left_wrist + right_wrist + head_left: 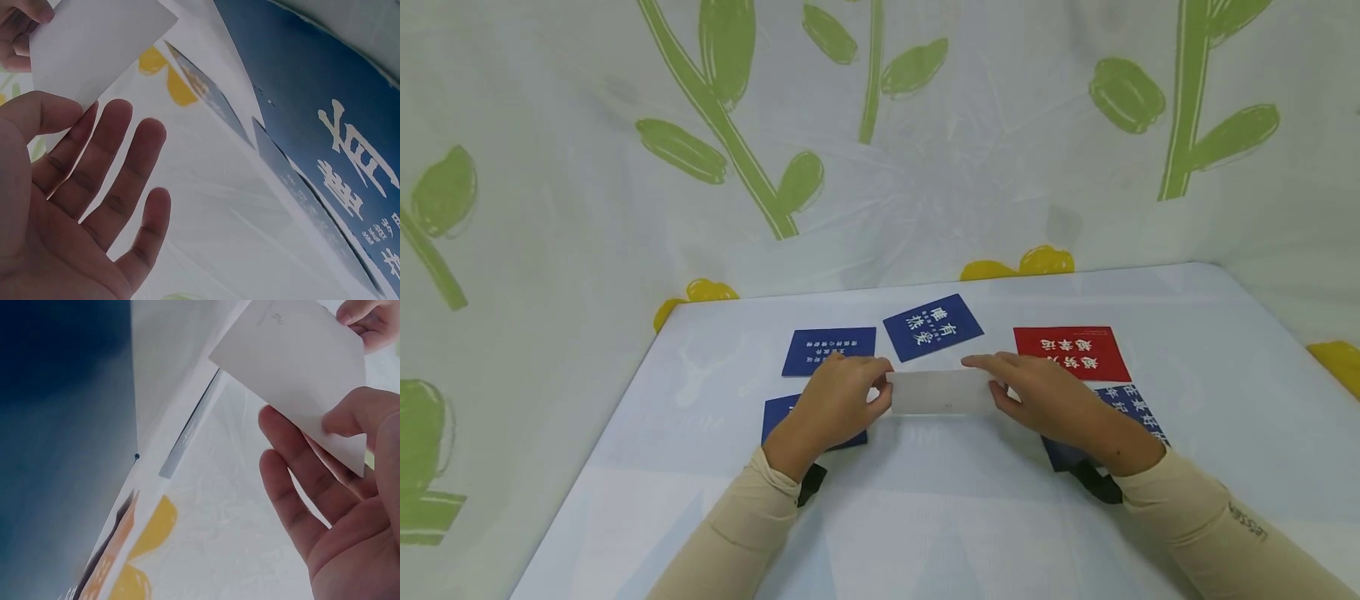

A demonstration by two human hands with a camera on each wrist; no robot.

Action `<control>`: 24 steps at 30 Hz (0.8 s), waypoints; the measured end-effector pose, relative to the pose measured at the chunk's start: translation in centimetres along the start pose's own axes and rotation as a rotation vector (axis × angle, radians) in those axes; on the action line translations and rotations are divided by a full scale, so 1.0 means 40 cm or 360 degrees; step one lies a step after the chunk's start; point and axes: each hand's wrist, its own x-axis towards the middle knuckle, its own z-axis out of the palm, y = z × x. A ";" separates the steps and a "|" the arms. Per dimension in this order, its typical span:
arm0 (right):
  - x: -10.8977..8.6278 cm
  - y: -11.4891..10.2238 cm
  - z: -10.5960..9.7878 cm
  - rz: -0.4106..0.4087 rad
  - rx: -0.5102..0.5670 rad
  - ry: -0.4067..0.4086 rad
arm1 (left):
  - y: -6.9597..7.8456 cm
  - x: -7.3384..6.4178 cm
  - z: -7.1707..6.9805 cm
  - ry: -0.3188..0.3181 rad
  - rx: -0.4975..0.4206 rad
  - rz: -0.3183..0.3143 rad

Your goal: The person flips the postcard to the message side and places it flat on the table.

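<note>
**Left hand and right hand hold a white card by its ends**

The step in hand looks like holding the white card up to be looked over or placed, pale face toward the person, above the middle of the surface. The left hand pinches one end between thumb and index finger, its other fingers spread; the right hand pinches the other, thumb on the near face.

Taking the white card as clock centre in the head view, a tilted blue card lies at 12, a second blue card near 10, a red card between 2 and 3, a navy card just past 3, and a third blue card just below 9.

The next move probably calls for a light, even pinch — the white card seems thin enough to bend.

Its far face is hidden, and the faint mark on the near one is too small to read. Whether its lower edge touches the surface I cannot tell. The right arm crosses the navy card; the left hand covers part of the third blue card. Blue printed matter at 2 o'clock in the left wrist view runs out of frame.
</note>
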 end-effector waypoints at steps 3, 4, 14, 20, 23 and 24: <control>0.002 0.002 0.002 -0.0027 -0.0006 0.0061 | 0.001 0.001 -0.004 0.0003 0.0027 -0.0019; 0.002 0.002 0.003 -0.0031 -0.0003 0.0076 | 0.001 0.001 -0.005 0.0001 0.0031 -0.0031; 0.000 0.005 0.011 -0.0070 0.0002 0.0125 | 0.000 0.001 0.002 -0.0018 0.0057 -0.0069; -0.003 0.005 0.017 -0.0092 -0.0010 0.0154 | 0.000 0.000 0.010 -0.0027 0.0061 -0.0076; -0.004 0.006 0.020 -0.0112 -0.0002 0.0176 | 0.003 -0.001 0.010 -0.0047 0.0087 -0.0097; -0.004 0.006 0.020 -0.0115 -0.0002 0.0183 | 0.004 -0.001 0.010 -0.0052 0.0098 -0.0106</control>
